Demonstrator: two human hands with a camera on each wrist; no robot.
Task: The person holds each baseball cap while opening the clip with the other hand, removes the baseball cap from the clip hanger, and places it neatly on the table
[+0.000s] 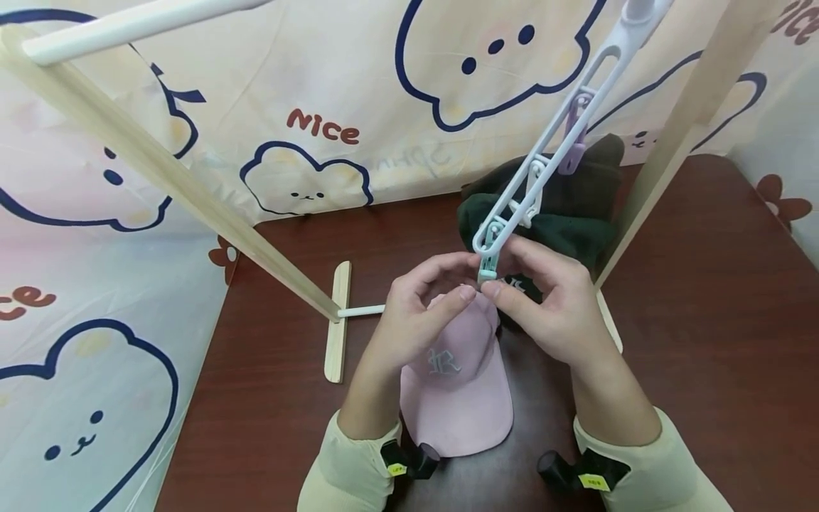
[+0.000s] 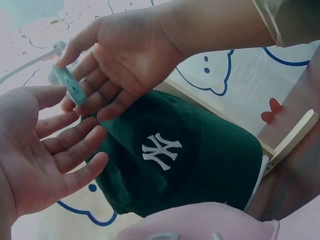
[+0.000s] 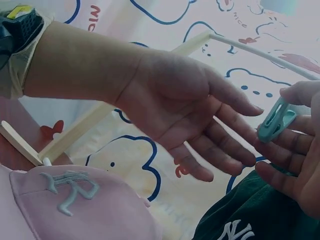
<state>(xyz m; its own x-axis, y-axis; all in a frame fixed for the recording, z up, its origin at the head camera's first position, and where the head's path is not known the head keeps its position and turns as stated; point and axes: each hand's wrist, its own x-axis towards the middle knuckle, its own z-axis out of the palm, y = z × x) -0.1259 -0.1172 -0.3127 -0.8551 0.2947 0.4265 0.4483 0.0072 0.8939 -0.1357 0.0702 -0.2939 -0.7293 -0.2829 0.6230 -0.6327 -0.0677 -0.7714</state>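
My right hand [image 1: 553,302] pinches a teal clip [image 1: 488,267] at the lower end of the pale blue hanger [image 1: 550,156]. Beside the clip, my left hand [image 1: 416,306] has its fingers spread and loosely bent; in the right wrist view its thumb [image 3: 250,107] stands slightly apart from the clip. Below both hands is a pink cap [image 1: 457,405] with grey lettering, its brim toward me. A dark green cap [image 2: 175,145] with white lettering is beyond the hands, under the hanger. In the head view, the right hand hides part of it.
A wooden frame has a left post [image 1: 192,192], a right post [image 1: 691,121] and a white top bar [image 1: 141,28]. Its left foot [image 1: 338,341] stands on the brown table [image 1: 275,412]. A purple clip [image 1: 574,146] and a white clip [image 1: 532,188] are on the hanger. Behind it, a dark brown cap [image 1: 576,185] shows.
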